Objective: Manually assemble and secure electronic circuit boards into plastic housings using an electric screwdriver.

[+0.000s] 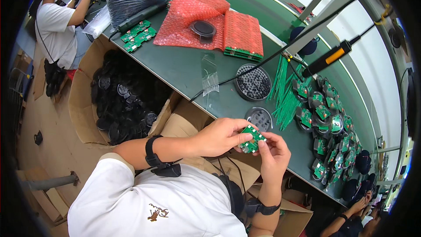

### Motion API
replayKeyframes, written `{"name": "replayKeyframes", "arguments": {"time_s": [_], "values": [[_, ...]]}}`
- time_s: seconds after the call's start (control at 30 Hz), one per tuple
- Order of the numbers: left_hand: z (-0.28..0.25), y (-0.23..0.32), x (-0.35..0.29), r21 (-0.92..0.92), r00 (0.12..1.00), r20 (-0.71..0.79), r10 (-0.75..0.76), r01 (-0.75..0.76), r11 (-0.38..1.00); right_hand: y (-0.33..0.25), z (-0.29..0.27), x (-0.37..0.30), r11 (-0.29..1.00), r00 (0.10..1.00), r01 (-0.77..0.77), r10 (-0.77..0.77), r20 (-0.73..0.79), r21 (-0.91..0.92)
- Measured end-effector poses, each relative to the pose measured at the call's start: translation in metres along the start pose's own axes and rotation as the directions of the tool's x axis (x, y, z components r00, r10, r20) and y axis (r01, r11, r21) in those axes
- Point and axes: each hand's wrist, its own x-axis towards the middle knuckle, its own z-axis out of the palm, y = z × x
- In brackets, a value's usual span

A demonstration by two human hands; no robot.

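A small green circuit board with white connectors is held over the table's near edge, between both hands. My left hand has its thumb on the board's face and its fingers behind. On the right side, my right hand pinches the board's edge between thumb and fingers. Just beyond the hands sits a shallow clear dish with a few small parts. Behind it stands a round dish full of small black parts. A black round housing rests on red bubble wrap.
An electric screwdriver hangs at the right above green sticks and piled black housings with boards. Stacked boards and loose boards lie farther back. A cardboard box of black parts stands left. People work at far left and lower right.
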Motion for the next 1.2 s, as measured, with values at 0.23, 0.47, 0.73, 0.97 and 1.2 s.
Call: {"name": "replayKeyframes", "arguments": {"time_s": [0.23,0.47,0.73,0.97,1.2], "values": [[0.006,0.005,-0.013,0.666,0.913,-0.068,0.401,-0.258,0.7,-0.003,0.004,-0.002,1.0,0.988,-0.001,0.005,-0.154,0.03],[0.015,-0.001,-0.019,0.13,0.994,-0.019,0.106,-0.103,0.986,-0.017,0.002,-0.01,0.991,1.0,0.02,-0.023,-0.016,-0.134],[0.002,0.005,-0.009,0.542,0.965,-0.049,0.257,-0.191,0.818,-0.009,-0.028,0.008,0.997,0.992,-0.077,0.074,-0.098,-0.028],[-0.014,-0.009,0.021,0.826,0.851,0.034,0.525,-0.319,0.465,0.013,-0.04,0.051,0.991,0.981,-0.032,0.006,-0.195,-0.13],[-0.012,-0.015,0.014,0.784,0.863,0.028,0.504,-0.332,0.525,0.012,-0.025,0.051,0.971,0.98,-0.124,0.088,-0.177,-0.204]]}}
